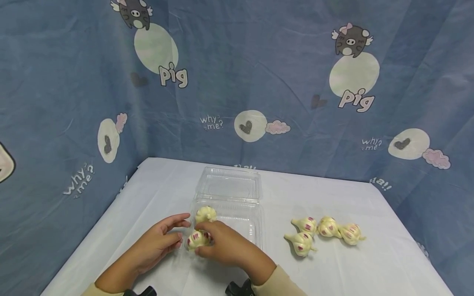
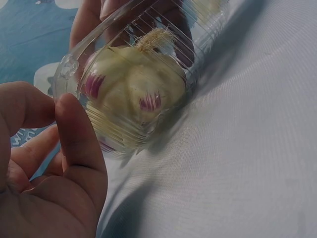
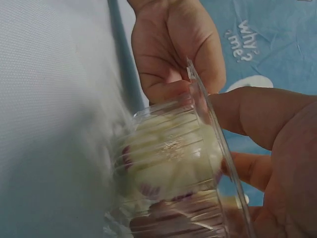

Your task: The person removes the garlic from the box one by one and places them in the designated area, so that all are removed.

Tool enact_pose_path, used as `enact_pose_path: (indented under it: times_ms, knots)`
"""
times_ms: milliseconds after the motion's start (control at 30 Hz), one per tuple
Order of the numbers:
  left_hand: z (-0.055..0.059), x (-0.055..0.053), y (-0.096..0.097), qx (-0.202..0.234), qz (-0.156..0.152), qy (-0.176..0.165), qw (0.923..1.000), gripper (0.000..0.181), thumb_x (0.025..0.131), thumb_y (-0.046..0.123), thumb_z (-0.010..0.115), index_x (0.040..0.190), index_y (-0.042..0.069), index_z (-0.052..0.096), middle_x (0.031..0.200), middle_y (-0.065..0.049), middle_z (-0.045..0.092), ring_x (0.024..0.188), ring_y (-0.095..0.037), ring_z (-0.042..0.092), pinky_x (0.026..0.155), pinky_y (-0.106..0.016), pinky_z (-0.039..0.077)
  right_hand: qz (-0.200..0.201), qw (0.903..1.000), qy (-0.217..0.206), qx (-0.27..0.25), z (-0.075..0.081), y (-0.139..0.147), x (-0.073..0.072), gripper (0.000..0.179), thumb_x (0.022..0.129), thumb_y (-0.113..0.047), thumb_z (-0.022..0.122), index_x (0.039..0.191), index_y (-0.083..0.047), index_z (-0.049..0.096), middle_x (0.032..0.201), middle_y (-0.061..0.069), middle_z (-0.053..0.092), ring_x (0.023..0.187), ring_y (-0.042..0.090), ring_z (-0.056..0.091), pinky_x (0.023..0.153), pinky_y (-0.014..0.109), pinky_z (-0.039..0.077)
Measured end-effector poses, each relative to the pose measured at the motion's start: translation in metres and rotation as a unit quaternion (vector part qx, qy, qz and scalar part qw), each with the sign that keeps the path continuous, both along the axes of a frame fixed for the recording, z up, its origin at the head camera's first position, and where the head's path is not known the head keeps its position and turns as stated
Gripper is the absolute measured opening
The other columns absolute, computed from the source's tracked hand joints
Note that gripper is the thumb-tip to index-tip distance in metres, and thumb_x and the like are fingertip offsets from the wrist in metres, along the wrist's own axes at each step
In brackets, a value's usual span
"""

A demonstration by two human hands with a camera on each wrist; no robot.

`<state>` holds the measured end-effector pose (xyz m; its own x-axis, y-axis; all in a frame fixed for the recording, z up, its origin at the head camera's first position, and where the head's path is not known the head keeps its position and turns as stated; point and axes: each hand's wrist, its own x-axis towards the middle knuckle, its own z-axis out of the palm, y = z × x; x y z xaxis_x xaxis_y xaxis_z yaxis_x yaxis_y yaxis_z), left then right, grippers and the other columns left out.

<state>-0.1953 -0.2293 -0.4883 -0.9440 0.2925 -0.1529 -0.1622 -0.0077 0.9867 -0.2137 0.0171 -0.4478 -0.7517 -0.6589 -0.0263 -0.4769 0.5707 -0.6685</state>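
Note:
A clear plastic clamshell box lies with its lid folded back. Along its left side sit two garlic bulbs, cream with purple patches. My right hand reaches over the box and grips the nearer garlic bulb between thumb and fingers. Just behind it rests the other bulb. At the box's left edge is my left hand, thumb and fingers apart in the head view, fingertips close to the rim. The left wrist view shows the nearer bulb through the ribbed wall; whether the left fingers touch the rim is unclear.
Several more garlic bulbs lie grouped on the white tabletop to the right of the box. The open lid lies toward the back. Blue printed cloth hangs behind and at both sides.

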Motion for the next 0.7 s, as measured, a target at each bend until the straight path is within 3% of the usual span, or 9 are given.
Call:
enact_pose_path:
  times_ms: [367, 700]
  knots:
    - [0.0002, 0.0020, -0.0005, 0.002, -0.002, 0.000, 1.0000, 0.069, 0.101, 0.008, 0.065, 0.162, 0.002, 0.032, 0.143, -0.016, 0.045, 0.084, -0.007, 0.058, 0.075, -0.020, 0.055, 0.012, 0.9990, -0.024, -0.036, -0.0071, -0.0050, -0.0057, 0.038, 0.093, -0.022, 0.078, 0.128, -0.013, 0.067, 0.100, -0.012, 0.064, 0.088, 0.001, 0.057, 0.077, 0.021, 0.049]
    - [0.0004, 0.0013, -0.0001, -0.002, -0.001, -0.002, 1.0000, 0.069, 0.102, 0.008, 0.064, 0.162, 0.004, 0.032, 0.146, -0.019, 0.042, 0.084, -0.008, 0.056, 0.075, -0.021, 0.055, -0.012, 0.9990, -0.031, -0.030, -0.0070, -0.0059, -0.0067, 0.036, 0.093, -0.014, 0.078, 0.127, -0.013, 0.068, 0.104, -0.010, 0.065, 0.090, 0.003, 0.057, 0.080, 0.024, 0.049]
